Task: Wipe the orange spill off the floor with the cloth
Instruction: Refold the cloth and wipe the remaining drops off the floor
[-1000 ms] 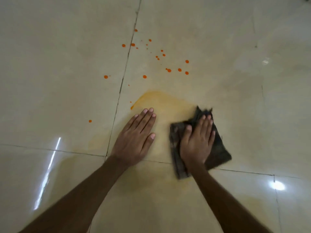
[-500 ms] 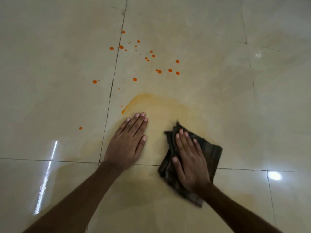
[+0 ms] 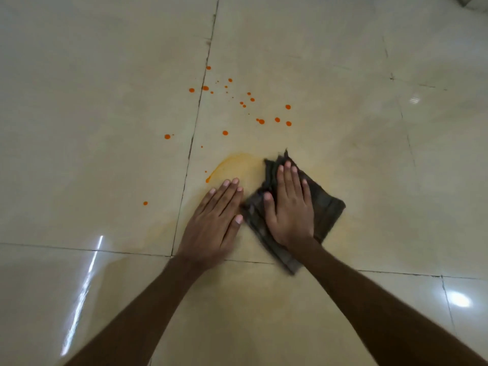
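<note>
A dark folded cloth [image 3: 326,210] lies flat on the beige tiled floor [image 3: 105,101]. My right hand [image 3: 289,210] presses down on it, fingers together and pointing away from me. Just left of the cloth, my left hand [image 3: 215,223] rests palm-down on the bare tile with nothing in it. A pale orange smear [image 3: 237,162] curves beyond my left fingertips, next to the cloth's far corner. Several bright orange drops [image 3: 261,121] are scattered farther out, some across the tile joint to the left.
Dark grout lines [image 3: 195,128] run away from me and across under my wrists. A faint yellowish film covers the tile around the cloth and near my arms. Light glints sit at the lower left and lower right.
My right hand has pushed the cloth forward and left, up against the smear and close to my left hand. My left hand has stayed flat in place.
</note>
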